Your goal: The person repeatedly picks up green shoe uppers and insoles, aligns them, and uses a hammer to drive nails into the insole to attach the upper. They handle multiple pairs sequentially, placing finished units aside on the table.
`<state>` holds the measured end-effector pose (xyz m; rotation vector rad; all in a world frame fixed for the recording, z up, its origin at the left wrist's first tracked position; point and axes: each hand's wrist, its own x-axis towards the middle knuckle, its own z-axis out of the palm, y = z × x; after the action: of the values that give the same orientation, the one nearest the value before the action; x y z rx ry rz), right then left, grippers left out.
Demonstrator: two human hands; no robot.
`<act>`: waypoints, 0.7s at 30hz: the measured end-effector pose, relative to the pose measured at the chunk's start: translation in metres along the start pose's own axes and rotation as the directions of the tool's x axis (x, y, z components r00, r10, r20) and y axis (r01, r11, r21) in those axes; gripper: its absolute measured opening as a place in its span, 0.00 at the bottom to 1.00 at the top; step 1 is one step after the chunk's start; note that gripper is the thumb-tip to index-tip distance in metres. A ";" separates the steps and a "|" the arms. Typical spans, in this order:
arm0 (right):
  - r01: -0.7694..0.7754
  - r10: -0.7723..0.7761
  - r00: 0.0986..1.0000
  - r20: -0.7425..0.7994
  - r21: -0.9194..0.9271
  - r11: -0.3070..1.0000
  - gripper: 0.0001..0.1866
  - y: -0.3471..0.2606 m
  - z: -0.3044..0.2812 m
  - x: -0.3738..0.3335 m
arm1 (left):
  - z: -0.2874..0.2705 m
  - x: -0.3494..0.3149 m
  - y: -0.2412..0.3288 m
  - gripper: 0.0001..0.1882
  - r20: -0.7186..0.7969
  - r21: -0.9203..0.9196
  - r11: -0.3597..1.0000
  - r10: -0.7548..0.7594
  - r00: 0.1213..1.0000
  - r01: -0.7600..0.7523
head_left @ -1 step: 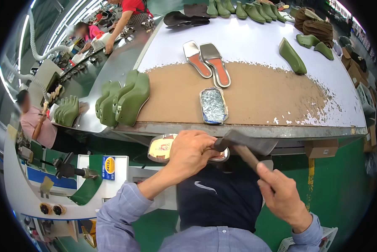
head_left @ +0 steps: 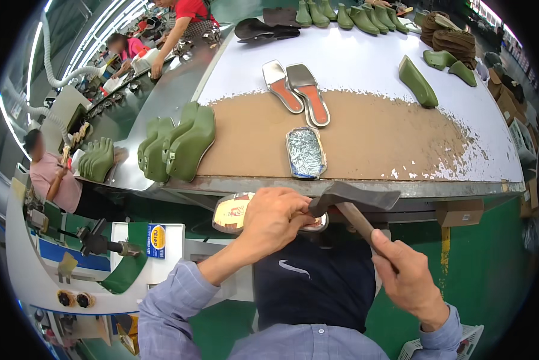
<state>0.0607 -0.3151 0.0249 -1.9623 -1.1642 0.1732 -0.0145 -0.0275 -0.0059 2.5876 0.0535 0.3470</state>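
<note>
My left hand point(head_left: 273, 216) is closed around the middle of a shoe piece with a pale yellow face point(head_left: 230, 213), held over my lap just off the table's front edge. Its fingers and thumb pinch together near the piece's right end; whether something small is between them is hidden. In my right hand point(head_left: 406, 273) is the wooden handle of a hammer point(head_left: 354, 221). The hammer's dark head has a round face close to my left fingertips and a long flat peen pointing right. Beyond both hands, a shallow tray point(head_left: 289, 150) of small metal nails sits on the table.
Two soles point(head_left: 308, 96) with orange heel ends lie past the tray. Green shoe lasts point(head_left: 188, 144) stand at the left of the table point(head_left: 377, 135), more along its far edge. A machine point(head_left: 98, 240) is at my left; two people work beyond it. A white basket point(head_left: 470, 345) stands low right.
The hammer head, blurred before, is now sharp, and the hammer sits very slightly lower and to the right with my right hand. My left hand keeps its grip on the shoe piece.
</note>
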 end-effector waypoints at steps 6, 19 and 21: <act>-0.005 0.124 0.949 -0.289 0.380 0.925 0.24 0.012 0.009 -0.030 | -0.041 -0.002 -0.009 0.27 0.165 0.247 0.955 0.126 0.978 -0.164; -0.115 0.151 0.953 -0.264 0.145 0.983 0.24 0.022 0.015 -0.065 | -0.028 -0.010 -0.012 0.28 0.200 0.213 0.970 0.079 0.977 -0.122; -0.029 0.040 0.975 -0.219 0.052 0.998 0.22 0.005 0.004 -0.043 | -0.028 -0.012 -0.011 0.27 0.191 0.226 0.969 0.057 0.980 -0.101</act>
<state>0.0378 -0.3476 0.0063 -1.9057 -0.9734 0.0014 -0.0330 -0.0052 0.0084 2.8508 -0.0798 0.1352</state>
